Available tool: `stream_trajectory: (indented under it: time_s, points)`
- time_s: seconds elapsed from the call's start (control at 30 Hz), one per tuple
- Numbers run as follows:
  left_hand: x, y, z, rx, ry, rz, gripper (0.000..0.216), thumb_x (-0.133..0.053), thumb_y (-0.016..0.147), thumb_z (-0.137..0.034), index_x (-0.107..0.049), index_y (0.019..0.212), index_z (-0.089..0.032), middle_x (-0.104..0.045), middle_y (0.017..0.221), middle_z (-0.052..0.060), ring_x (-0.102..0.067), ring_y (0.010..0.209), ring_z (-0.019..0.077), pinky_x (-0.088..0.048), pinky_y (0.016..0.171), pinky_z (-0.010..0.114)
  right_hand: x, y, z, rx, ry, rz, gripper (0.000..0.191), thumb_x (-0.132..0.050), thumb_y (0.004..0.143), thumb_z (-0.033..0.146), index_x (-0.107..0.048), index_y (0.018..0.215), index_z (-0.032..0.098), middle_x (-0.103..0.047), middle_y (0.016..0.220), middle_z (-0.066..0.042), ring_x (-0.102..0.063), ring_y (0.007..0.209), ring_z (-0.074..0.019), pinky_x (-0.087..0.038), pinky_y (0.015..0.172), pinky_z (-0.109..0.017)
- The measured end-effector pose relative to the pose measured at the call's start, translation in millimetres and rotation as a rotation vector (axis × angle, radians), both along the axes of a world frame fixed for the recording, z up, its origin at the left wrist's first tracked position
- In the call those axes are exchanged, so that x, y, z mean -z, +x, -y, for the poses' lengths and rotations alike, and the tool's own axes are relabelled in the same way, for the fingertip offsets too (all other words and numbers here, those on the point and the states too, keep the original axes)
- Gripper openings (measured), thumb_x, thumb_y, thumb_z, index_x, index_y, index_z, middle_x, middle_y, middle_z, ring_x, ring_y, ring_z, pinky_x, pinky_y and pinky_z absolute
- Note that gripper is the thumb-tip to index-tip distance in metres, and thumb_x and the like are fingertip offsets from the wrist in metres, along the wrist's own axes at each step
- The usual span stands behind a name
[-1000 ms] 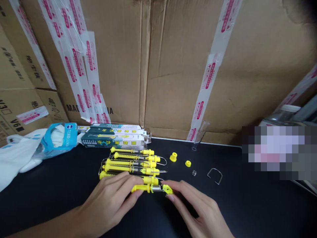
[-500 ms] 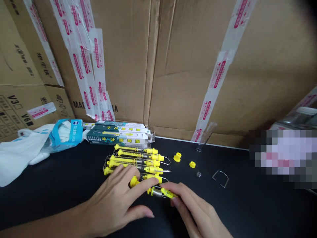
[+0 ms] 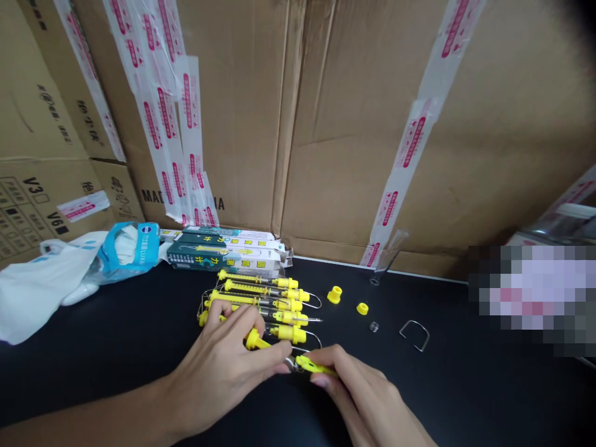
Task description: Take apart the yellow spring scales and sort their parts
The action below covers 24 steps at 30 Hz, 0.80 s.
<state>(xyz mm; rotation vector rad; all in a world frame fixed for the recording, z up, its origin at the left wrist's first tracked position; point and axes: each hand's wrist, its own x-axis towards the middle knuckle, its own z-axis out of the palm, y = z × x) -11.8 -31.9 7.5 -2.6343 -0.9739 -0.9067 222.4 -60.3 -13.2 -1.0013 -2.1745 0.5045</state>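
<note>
My left hand [image 3: 226, 366] pinches the silvery spring [image 3: 292, 364] of a partly dismantled spring scale [image 3: 254, 340] between thumb and forefinger; the scale's yellow end sticks out above the knuckles. Closed on a flat yellow strip [image 3: 306, 364] at the spring's right end is my right hand [image 3: 356, 388]. The join between strip and spring is small and partly covered by fingers. Just behind my left hand lie several whole spring scales [image 3: 291, 318] side by side, with yellow ends and wire hooks. My left fingers hide part of the nearest ones.
To the right lie two yellow caps [image 3: 334, 295] [image 3: 362, 308], a small coil spring [image 3: 374, 326] and a bent wire handle [image 3: 415, 336]. A clear tube [image 3: 387, 261] leans by the cardboard wall [image 3: 344, 155]. Printed boxes [image 3: 223, 257] and a blue-white plastic packet [image 3: 135, 245] stand behind.
My left thumb and forefinger have closed onto the spring, where the thumb was spread away before. My right hand still grips the yellow strip, which has shifted slightly left.
</note>
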Motion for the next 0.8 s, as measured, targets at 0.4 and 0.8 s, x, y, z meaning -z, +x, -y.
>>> stream_trajectory:
  time_s: [0.4,0.8]
  points:
    - [1.8,-1,-2,0.033,0.004,0.04,0.025,-0.049,0.103,-0.031,-0.071,0.091,-0.029,-0.05,0.087,0.001,-0.046,0.078,0.0178,-0.025,0.073,0.035,-8.2,4,-6,-0.091,-0.359,-0.095,0.042,-0.028,0.107,0.044,-0.052,0.08,0.022,-0.038,0.061,0.006,-0.037,0.053,-0.0101,-0.03,0.052,-0.023]
    - [-2.5,-1,-1,0.07,0.021,0.072,0.024,-0.051,0.102,-0.028,-0.07,0.088,-0.028,-0.051,0.085,0.001,-0.049,0.075,0.0165,-0.03,0.08,0.038,-17.9,10,-13,-0.201,-1.068,-0.494,0.055,-0.05,0.091,0.069,-0.042,0.065,0.021,-0.031,0.056,0.008,-0.02,0.049,-0.008,-0.012,0.048,-0.026]
